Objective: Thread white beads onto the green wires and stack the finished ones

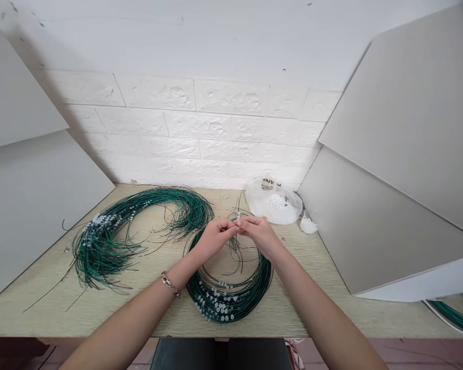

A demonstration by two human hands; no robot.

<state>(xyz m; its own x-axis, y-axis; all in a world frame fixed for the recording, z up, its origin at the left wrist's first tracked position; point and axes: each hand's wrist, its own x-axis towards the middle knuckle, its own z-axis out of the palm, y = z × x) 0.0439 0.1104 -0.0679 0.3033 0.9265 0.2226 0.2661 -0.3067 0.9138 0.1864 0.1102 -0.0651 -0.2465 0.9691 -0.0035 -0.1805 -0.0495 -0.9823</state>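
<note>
Where left hand (216, 237) and right hand (259, 234) meet, grip pinched nearly closed, exact hold unclear; green wire coil (228, 303) lies beneath on desk (293, 313). Strands look light, springy; best held beside white beads (220, 307).

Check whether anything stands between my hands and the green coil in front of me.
Nothing visible does. The left hand and right hand meet at the far side of the coil, fingers pinched on thin wires. The white bag lies beyond and to the right, not between.
</note>
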